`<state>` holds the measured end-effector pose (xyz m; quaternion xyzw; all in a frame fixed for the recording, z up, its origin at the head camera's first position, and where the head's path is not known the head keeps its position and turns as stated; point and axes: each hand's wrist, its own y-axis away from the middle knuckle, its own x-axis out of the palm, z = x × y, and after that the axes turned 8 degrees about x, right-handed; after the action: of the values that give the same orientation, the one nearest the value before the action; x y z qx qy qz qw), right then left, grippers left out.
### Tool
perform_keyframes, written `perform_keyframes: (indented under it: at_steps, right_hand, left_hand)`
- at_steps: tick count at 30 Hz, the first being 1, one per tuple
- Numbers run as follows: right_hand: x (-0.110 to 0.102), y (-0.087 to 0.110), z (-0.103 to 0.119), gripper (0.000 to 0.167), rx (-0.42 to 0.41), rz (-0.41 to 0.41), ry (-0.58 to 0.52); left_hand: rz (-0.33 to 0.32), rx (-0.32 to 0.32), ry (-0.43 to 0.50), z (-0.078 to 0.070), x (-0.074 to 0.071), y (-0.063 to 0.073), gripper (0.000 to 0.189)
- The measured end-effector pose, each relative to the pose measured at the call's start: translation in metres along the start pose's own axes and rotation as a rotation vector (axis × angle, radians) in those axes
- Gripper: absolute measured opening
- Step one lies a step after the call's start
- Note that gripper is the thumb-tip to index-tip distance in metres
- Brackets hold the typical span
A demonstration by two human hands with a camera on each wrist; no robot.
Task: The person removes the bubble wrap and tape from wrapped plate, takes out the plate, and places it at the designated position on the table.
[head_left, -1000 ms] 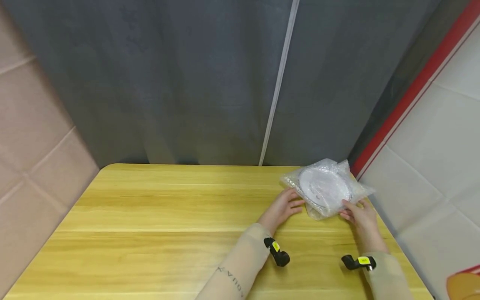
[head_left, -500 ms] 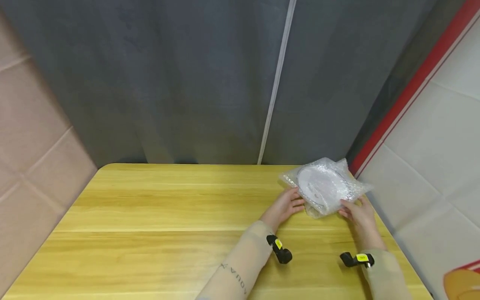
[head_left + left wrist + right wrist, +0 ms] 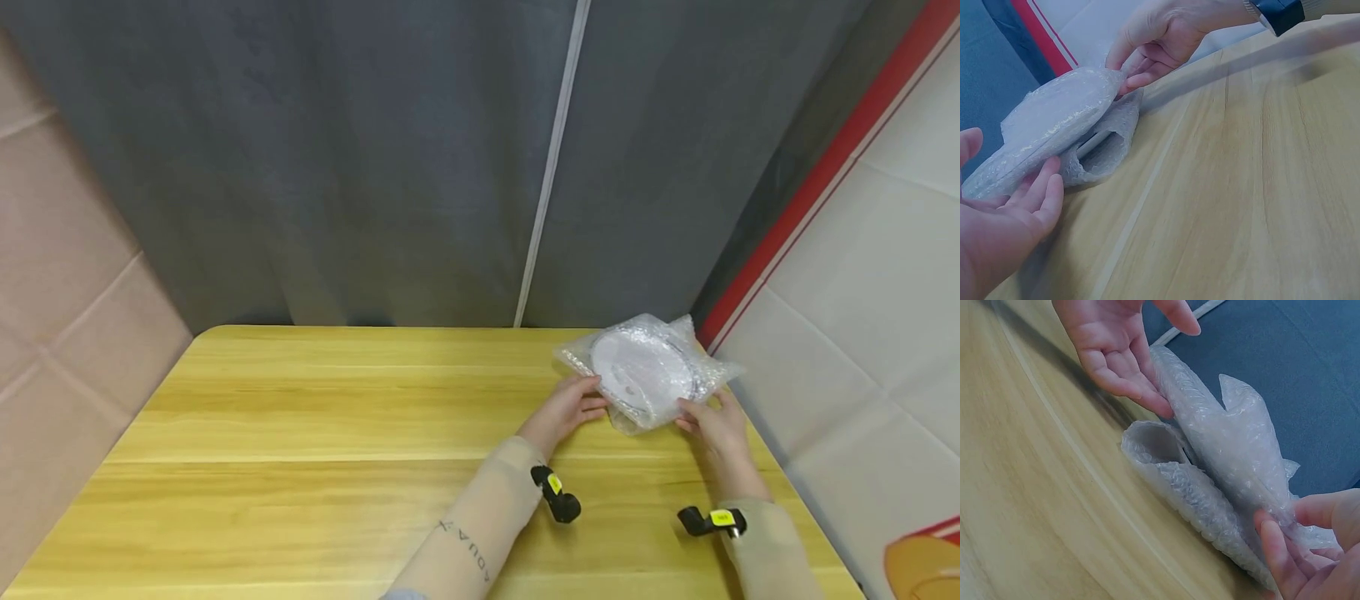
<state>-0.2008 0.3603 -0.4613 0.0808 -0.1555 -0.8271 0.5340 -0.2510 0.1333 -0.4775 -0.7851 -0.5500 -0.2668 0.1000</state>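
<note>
A round white plate [image 3: 641, 367] in clear bubble wrap [image 3: 1235, 450] is at the table's far right corner, tilted up at its near side. Beneath it lies a second bubble-wrap sleeve [image 3: 1191, 494] with its mouth gaping; the left wrist view shows a pale edge inside. My left hand [image 3: 564, 410] is at the upper package's left edge, fingers extended under it and thumb held away. At the right near edge, my right hand [image 3: 716, 425] pinches the wrap between thumb and fingers. The undersides of both packages are hidden.
The wooden table [image 3: 300, 433] stretches left and toward me. A dark grey curtain [image 3: 360, 167] hangs behind it, and a white panel [image 3: 862, 308] with a red border flanks the right side. An orange-and-red shape [image 3: 926, 567] shows at lower right.
Both hands and the wrapped plate have stayed nearly in place. The whole head view has shifted slightly, and the plate's tilt looks a little different.
</note>
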Motion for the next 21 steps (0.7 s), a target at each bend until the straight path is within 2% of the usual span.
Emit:
perform_keyframes:
  at_steps: [5, 11, 21]
  right_hand:
    - [0.002, 0.004, 0.001, 0.076, -0.005, 0.015, 0.016]
    - [0.004, 0.009, 0.002, 0.075, -0.038, 0.009, 0.055]
    - [0.009, 0.020, 0.005, 0.073, -0.045, 0.005, 0.072]
  left_hand:
    - [0.001, 0.004, -0.023, 0.000, -0.001, 0.002, 0.038]
    - [-0.018, 0.010, -0.045, 0.000, -0.001, 0.004, 0.030]
    - [-0.040, 0.011, -0.054, -0.004, -0.004, 0.007, 0.031]
